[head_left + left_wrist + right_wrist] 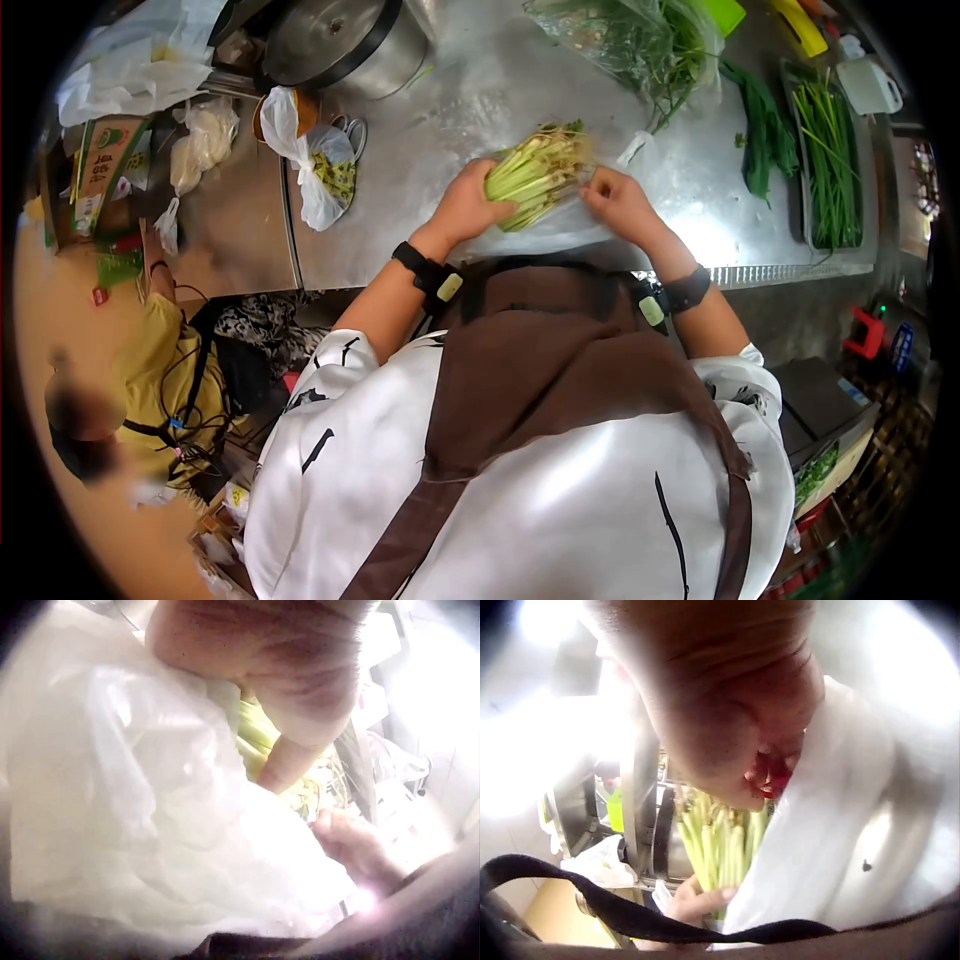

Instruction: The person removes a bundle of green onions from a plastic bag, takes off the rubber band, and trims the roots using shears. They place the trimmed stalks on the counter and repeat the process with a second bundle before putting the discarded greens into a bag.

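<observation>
A bunch of pale green, celery-like stalks (535, 178) is above the steel table, with brownish ends away from the body. My left hand (468, 203) grips it from the left, thumb across the stalks. On the other side my right hand (622, 205) has curled fingers close to the brownish ends, pinching at white plastic. That white plastic bag (550, 243) spreads under the bunch along the near table edge. Its sheet (127, 795) fills much of the left wrist view. In the right wrist view the plastic (817, 832) runs up beside the right fingers, where something red shows.
On the steel table (440, 130) stand a large pot (400, 55) and a knotted bag of greens (325, 190) at left. A clear bag of herbs (640, 50) lies at the back. Long green stalks fill a tray (808, 215) at right. A person in yellow (165, 360) is at left.
</observation>
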`<state>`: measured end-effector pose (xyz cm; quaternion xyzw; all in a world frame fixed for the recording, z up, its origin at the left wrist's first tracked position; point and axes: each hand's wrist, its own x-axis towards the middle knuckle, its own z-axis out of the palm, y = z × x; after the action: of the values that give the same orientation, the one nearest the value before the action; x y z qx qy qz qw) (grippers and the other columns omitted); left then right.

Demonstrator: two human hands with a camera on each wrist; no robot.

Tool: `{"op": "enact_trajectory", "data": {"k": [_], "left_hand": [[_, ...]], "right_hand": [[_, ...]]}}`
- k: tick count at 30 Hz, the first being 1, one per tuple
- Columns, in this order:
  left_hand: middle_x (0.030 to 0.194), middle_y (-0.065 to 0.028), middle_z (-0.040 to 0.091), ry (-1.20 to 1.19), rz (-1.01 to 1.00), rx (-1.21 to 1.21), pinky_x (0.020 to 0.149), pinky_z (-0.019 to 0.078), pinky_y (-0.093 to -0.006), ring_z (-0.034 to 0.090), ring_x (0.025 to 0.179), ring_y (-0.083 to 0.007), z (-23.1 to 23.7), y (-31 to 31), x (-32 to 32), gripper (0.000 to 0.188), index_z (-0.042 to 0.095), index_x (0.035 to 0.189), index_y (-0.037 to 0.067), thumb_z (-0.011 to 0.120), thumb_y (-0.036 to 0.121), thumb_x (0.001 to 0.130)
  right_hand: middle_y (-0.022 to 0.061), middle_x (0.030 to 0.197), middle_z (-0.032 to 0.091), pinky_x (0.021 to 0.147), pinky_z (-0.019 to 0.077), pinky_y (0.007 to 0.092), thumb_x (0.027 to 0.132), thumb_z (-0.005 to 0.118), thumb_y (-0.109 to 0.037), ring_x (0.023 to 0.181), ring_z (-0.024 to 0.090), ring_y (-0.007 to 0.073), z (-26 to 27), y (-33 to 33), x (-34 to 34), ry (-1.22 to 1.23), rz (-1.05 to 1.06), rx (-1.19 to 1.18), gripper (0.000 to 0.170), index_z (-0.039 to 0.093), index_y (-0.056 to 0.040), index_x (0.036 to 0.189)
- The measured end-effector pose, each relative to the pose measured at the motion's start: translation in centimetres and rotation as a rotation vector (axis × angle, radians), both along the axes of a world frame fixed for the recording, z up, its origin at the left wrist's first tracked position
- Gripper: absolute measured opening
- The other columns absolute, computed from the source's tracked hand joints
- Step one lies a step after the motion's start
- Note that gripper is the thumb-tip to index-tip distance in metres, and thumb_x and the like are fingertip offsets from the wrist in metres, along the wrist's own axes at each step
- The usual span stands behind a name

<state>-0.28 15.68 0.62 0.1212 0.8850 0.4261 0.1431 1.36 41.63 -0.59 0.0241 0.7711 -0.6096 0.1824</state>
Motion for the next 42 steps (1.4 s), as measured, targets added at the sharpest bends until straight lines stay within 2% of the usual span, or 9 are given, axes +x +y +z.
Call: {"op": "enact_trajectory", "data": {"k": [2, 6, 8, 20, 28, 31, 33, 37, 42], "left_hand": [[0.096, -0.0122, 0.061, -0.140, 0.029, 0.012, 0.080, 0.0456, -0.0318, 0.058, 0.087, -0.0225, 0.1, -0.4, -0.7, 0.045, 0.055, 0.105, -0.003, 0.075, 0.016, 0.069], [0.099, -0.0083, 0.064, -0.377, 0.170, 0.333, 0.081, 0.0460, -0.0277, 0.059, 0.087, -0.0154, 1.8, -1.5, -1.0, 0.040, 0.056, 0.109, -0.003, 0.071, 0.011, 0.074], [0.102, -0.0092, 0.064, -0.439, 0.201, 0.429, 0.082, 0.0464, -0.0280, 0.059, 0.091, -0.0154, 2.4, -2.0, -1.0, 0.039, 0.056, 0.110, -0.003, 0.069, 0.008, 0.074], [0.097, -0.0094, 0.063, -0.330, 0.334, 1.127, 0.080, 0.0488, -0.0342, 0.062, 0.091, -0.0226, 5.7, -4.0, -1.4, 0.030, 0.056, 0.110, -0.001, 0.061, 0.006, 0.081], [0.104, -0.0062, 0.051, -0.340, 0.257, 1.605, 0.078, 0.0523, -0.0333, 0.053, 0.086, -0.0164, 9.6, -4.7, -2.2, 0.031, 0.047, 0.112, 0.002, 0.057, 0.013, 0.086], [0.103, -0.0061, 0.049, -0.442, 0.211, 1.663, 0.076, 0.0520, -0.0316, 0.051, 0.084, -0.0149, 9.8, -4.4, -1.4, 0.032, 0.045, 0.114, 0.004, 0.057, 0.014, 0.086], [0.104, -0.0073, 0.050, -0.515, 0.162, 1.616, 0.073, 0.0520, -0.0309, 0.051, 0.084, -0.0154, 9.4, -3.6, -0.6, 0.036, 0.044, 0.117, 0.003, 0.057, 0.015, 0.085], [0.106, -0.0099, 0.054, -0.641, 0.126, 1.400, 0.072, 0.0526, -0.0302, 0.053, 0.084, -0.0177, 9.0, -1.1, 1.6, 0.039, 0.047, 0.117, 0.000, 0.058, 0.018, 0.084], [0.101, -0.0120, 0.060, -0.775, 0.098, 1.298, 0.068, 0.0548, -0.0319, 0.061, 0.088, -0.0217, 8.8, 1.1, 3.9, 0.037, 0.051, 0.116, 0.000, 0.060, 0.016, 0.084]], "right_hand": [[0.0109, 0.063, 0.056, 0.055, 0.0434, 0.0338, 0.079, 0.061, -0.012, 0.059, 0.056, 0.0240, 0.8, 0.2, 0.5, 0.241, 0.179, 0.326, 0.019, 0.050, -0.0013, 0.067], [0.0153, 0.071, 0.057, 0.063, 0.0453, 0.0405, 0.075, 0.060, -0.012, 0.069, 0.057, 0.0333, 0.8, 0.1, 1.2, 0.295, 0.261, 0.350, 0.014, 0.054, -0.0010, 0.069], [0.0174, 0.074, 0.059, 0.067, 0.0453, 0.0448, 0.075, 0.059, -0.013, 0.072, 0.057, 0.0357, 0.8, 0.0, 1.3, 0.559, 0.383, 0.480, 0.013, 0.056, -0.0018, 0.069], [0.0171, 0.078, 0.061, 0.069, 0.0463, 0.0454, 0.076, 0.061, -0.017, 0.077, 0.058, 0.0365, 2.6, -0.3, 1.7, 0.532, 0.626, 0.593, 0.015, 0.058, -0.0030, 0.070], [0.0170, 0.082, 0.062, 0.071, 0.0479, 0.0430, 0.073, 0.064, -0.018, 0.077, 0.060, 0.0354, 3.3, -0.4, 1.4, 0.572, 0.768, 0.737, 0.016, 0.063, -0.0033, 0.079], [0.0171, 0.089, 0.064, 0.069, 0.0486, 0.0404, 0.076, 0.063, -0.019, 0.076, 0.061, 0.0346, 6.9, -0.9, 0.5, 0.456, 0.614, 0.603, 0.020, 0.065, -0.0031, 0.088], [0.0129, 0.088, 0.065, 0.067, 0.0489, 0.0340, 0.085, 0.059, -0.024, 0.071, 0.061, 0.0274, 9.8, -2.2, -0.7, 0.230, 0.417, 0.318, 0.027, 0.064, -0.0008, 0.098], [0.0026, 0.078, 0.060, 0.059, 0.0445, 0.0240, 0.094, 0.051, -0.032, 0.067, 0.053, 0.0092, 11.5, -5.5, -3.2, 0.172, 0.050, -0.238, 0.034, 0.062, 0.0002, 0.101], [0.0009, 0.072, 0.057, 0.054, 0.0398, 0.0220, 0.092, 0.054, -0.029, 0.059, 0.048, 0.0063, 12.5, -6.7, -3.8, 0.160, -0.127, -0.288, 0.029, 0.061, -0.0012, 0.095]]}}
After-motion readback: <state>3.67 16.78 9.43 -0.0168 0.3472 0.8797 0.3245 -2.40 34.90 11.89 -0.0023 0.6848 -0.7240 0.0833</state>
